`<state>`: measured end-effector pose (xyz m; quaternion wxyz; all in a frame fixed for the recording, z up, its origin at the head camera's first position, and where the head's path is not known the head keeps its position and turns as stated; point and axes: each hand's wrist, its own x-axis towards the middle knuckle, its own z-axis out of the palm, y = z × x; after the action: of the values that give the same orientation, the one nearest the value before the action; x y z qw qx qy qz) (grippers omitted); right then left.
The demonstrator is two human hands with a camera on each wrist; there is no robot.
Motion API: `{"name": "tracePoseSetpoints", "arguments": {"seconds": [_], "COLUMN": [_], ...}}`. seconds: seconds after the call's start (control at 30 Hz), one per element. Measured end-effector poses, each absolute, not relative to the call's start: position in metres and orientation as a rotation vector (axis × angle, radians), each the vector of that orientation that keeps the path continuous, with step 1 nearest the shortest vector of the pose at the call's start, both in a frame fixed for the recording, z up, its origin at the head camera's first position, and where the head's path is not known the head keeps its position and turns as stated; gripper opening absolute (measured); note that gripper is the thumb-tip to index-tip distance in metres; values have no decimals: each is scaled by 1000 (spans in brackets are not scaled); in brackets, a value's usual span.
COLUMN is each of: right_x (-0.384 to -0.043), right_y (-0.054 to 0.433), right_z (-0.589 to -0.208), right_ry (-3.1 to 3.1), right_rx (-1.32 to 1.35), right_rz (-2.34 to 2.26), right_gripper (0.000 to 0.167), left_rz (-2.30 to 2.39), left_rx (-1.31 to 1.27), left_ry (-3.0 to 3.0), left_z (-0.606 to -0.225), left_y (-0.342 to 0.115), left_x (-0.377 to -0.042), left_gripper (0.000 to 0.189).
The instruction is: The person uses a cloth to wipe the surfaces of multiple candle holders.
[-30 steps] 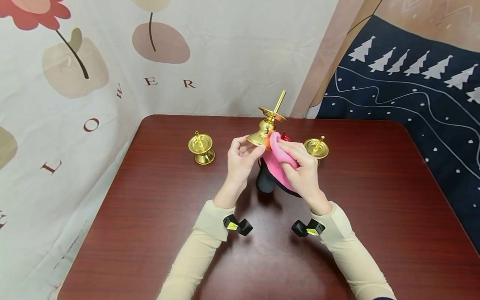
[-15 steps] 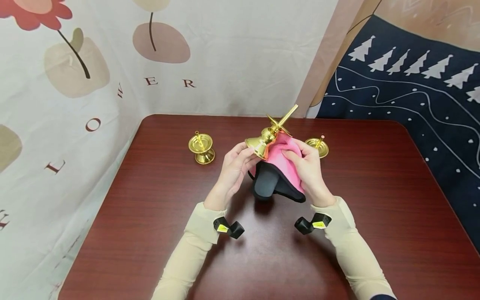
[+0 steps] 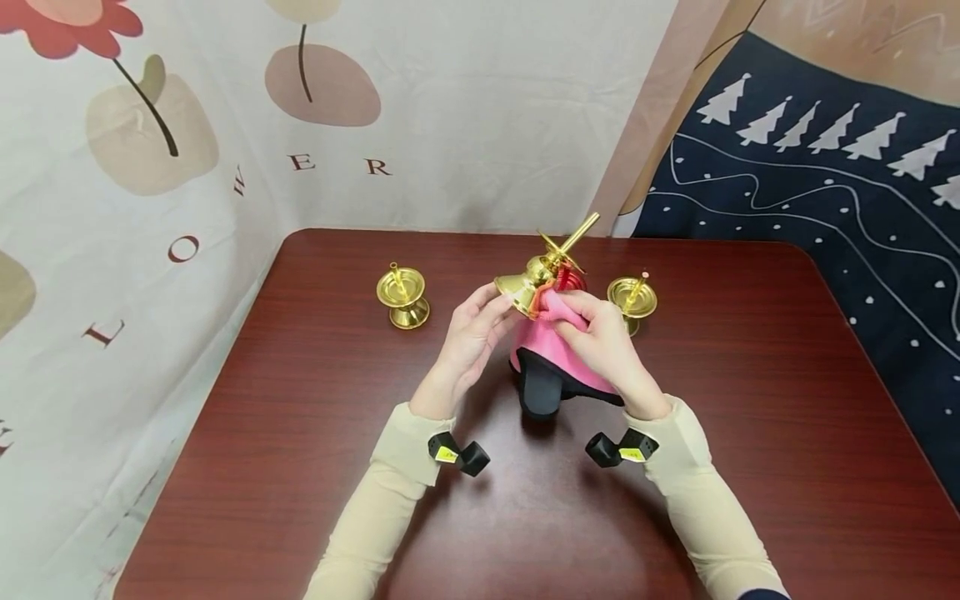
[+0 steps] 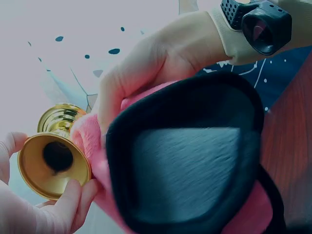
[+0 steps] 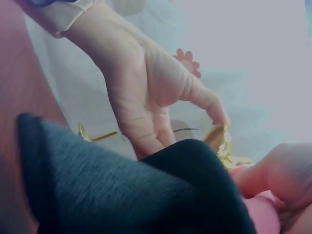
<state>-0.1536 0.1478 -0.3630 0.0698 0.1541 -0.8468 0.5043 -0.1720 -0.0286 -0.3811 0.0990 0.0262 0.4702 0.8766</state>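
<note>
The left hand's (image 3: 467,337) fingers pinch only the flared base of the tilted, shiny gold metal candlestick (image 3: 537,270) above the reddish-brown table (image 3: 300,417), so a hard push from the black-edged pink plush cloth (image 3: 546,337), bunched in the right hand's (image 3: 606,337) closed fingers, could twist it loose.

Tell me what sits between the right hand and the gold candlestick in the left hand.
The black-edged pink cloth lies between them, pinched by the right hand beside the tilted gold candlestick; the head and left wrist views show it.
</note>
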Motion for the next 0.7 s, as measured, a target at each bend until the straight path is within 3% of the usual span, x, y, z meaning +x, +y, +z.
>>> {"name": "tracePoseSetpoints", "arguments": {"seconds": [0.13,0.4,0.7], "right_x": [-147,-151,-147], "right_y": [155,148,143], "right_z": [-357,-356,-363], "right_ry": [-2574,-2344,-2324], "right_rx": [515,115,381], "right_rz": [1416,1706,1532], "right_gripper": [25,27,26], "left_rz": [2623,2624,2696], "left_rx": [71,102,85], "left_ry": [1373,1365,1393], "left_z": [-382,-382,-380], "left_y": [-30,-26,-22], "left_x": [-172,-168,-168], "left_gripper": [41,38,36]}}
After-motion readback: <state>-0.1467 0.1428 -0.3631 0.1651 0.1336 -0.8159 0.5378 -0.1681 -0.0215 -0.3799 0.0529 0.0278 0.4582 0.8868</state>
